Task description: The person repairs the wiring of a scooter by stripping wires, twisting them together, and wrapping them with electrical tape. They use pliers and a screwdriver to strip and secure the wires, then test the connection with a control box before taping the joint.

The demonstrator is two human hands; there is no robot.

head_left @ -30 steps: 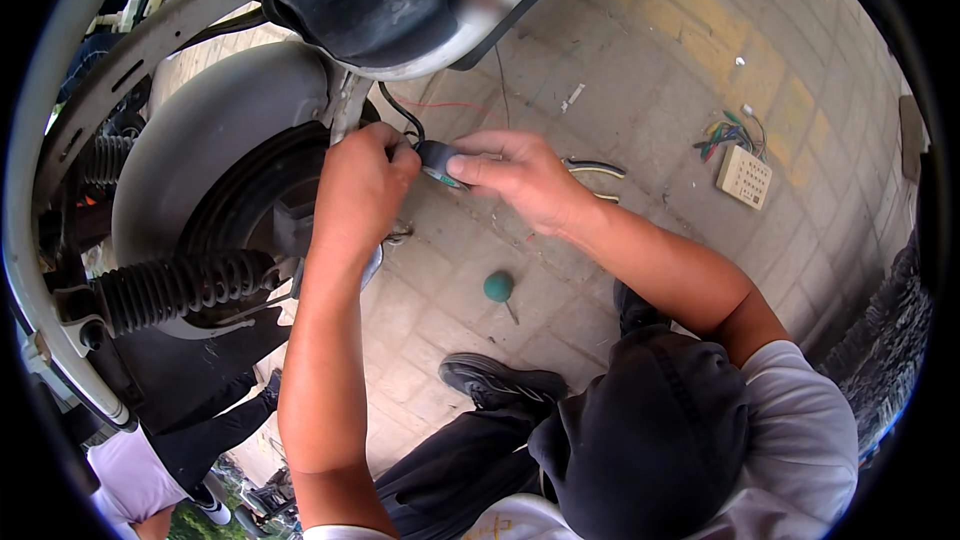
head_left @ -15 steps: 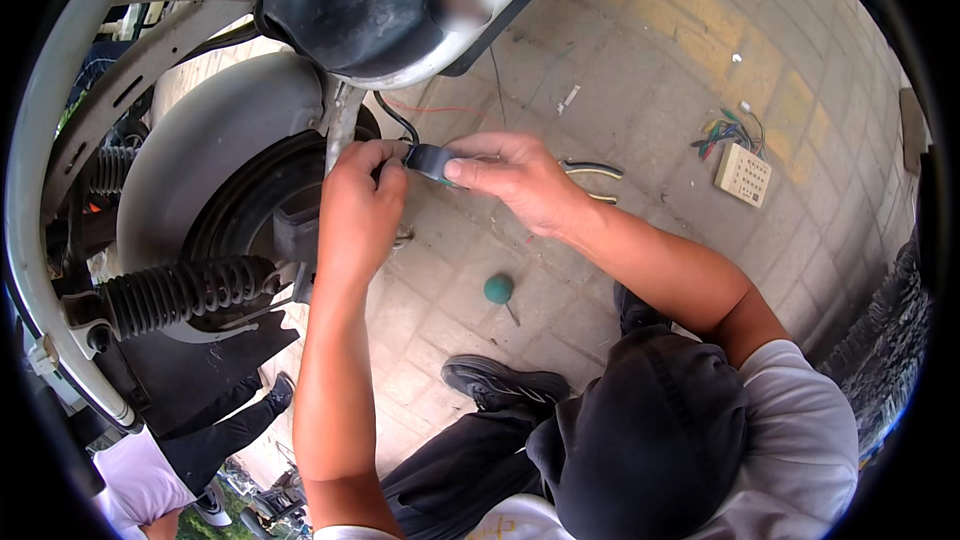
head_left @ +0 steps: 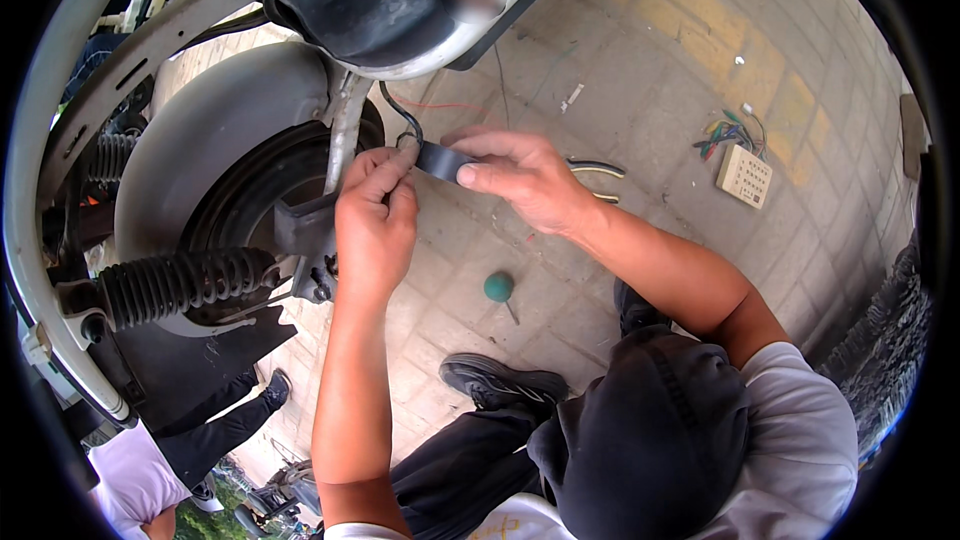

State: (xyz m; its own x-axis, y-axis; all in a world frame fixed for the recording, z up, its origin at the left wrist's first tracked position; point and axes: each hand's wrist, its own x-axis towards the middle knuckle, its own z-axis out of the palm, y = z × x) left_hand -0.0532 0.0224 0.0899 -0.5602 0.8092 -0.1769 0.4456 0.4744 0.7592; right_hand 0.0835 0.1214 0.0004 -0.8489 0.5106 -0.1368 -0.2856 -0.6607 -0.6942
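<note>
A black cable [head_left: 396, 105] hangs down from the underside of a scooter. My left hand [head_left: 380, 220] pinches its lower end between thumb and fingertips. From there a wide band of black electrical tape [head_left: 438, 162] spans the short distance to my right hand [head_left: 520, 178]. The right thumb and fingers are closed on that tape, and its far part is hidden by them. Just beyond my right wrist, on the paving, lie the handles of a pair of pliers [head_left: 597, 168]. A short screwdriver with a round green handle [head_left: 498, 287] rests on the ground below my hands.
The scooter's rear wheel [head_left: 230, 130] and a coil shock absorber [head_left: 190, 288] stand at the left, a dark body panel [head_left: 375, 5] above. A pale box with coloured clip leads [head_left: 743, 176] lies at the right. Another person [head_left: 140, 480] stands at lower left.
Both hands have shifted slightly to the right. More of the black tape now shows between them, and the left fingertips point further upward on the cable.
</note>
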